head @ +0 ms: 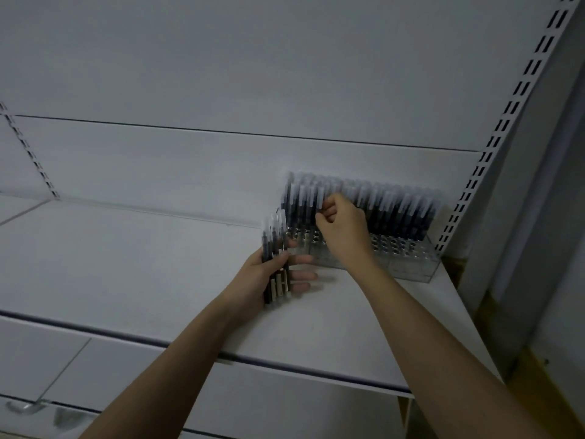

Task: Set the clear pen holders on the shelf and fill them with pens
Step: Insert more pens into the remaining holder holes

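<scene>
The clear acrylic pen holder (395, 264) sits at the back right of the white metal shelf (158, 264), tight against the slotted white upright (474, 185), and it's mostly packed with dark pens with frosted caps (395, 210). Right hand (343, 228) is curled around one pen at the left end of the rows, seemingly feeding it in. Left hand (272, 274) grips a spare bundle of the same pens (276, 258) just beside the holder. Risk imo: that loose bundle slipping and scattering, or a pen missing its slot and knocking neighbours over. The slots behind the right hand are hidden, and the pens are blurry.
</scene>
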`<state>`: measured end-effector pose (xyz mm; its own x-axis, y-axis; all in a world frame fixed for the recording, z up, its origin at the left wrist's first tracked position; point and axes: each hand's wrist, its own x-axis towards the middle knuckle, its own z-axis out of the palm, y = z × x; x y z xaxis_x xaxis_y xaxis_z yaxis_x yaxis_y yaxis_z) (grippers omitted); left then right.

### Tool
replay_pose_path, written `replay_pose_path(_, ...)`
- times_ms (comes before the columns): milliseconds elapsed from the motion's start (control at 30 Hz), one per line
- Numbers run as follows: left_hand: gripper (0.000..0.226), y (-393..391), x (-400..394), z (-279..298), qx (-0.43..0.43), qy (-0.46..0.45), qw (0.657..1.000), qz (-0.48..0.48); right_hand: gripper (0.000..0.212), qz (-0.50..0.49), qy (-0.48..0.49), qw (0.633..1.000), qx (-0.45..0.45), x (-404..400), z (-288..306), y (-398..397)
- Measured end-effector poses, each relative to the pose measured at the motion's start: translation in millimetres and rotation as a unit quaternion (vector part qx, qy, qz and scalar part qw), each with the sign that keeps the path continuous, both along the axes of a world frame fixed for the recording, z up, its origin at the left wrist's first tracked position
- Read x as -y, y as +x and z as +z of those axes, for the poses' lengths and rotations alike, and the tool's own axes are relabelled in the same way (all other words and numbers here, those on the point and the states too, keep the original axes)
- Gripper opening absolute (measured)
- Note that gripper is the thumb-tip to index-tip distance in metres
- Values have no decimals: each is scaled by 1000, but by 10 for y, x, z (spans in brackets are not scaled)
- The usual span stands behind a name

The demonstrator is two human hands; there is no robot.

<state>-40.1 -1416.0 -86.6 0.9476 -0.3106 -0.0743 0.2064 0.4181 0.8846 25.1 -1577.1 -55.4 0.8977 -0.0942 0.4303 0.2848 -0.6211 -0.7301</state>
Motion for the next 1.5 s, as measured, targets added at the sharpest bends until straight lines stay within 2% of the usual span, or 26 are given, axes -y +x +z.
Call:
replay_pose_path(100, 25, 4, -11, 10, -10, -3, 1000, -8, 14, -16, 17, 1000, 3, -3, -19, -46)
replay_pose_path(233, 28, 21, -22, 6, -13, 6, 1000, -25, 11, -31, 108, 993, 38, -24, -103, -295)
replay_pose_path(367, 26, 21, -28, 3, -2, 18, 999, -40, 4, 53, 257, 965, -33, -177, -306, -575)
replay_pose_path(467, 25, 4, -30, -9, 11, 48, 997, -57, 8, 60, 305, 945, -98, -230, -419, -678)
replay_pose_path(667, 27, 8, -26, -42, 39, 102, 990, -92, 12, 88, 290, 945, -123, -175, -473, -699)
replay_pose_path(1167, 24, 7, -15, -65, 53, 91, 989, -108, 9, 88, 312, 937, -127, -144, -478, -712)
replay_pose_path(1333, 25, 43, -2, -100, 65, 93, 988, -104, 12, 82, 348, 923, -141, -132, -428, -654)
replay_pose_path(1500, 23, 81, 3, -105, 53, 74, 994, -68, 7, 47, 310, 947, -71, -1, -179, -518)
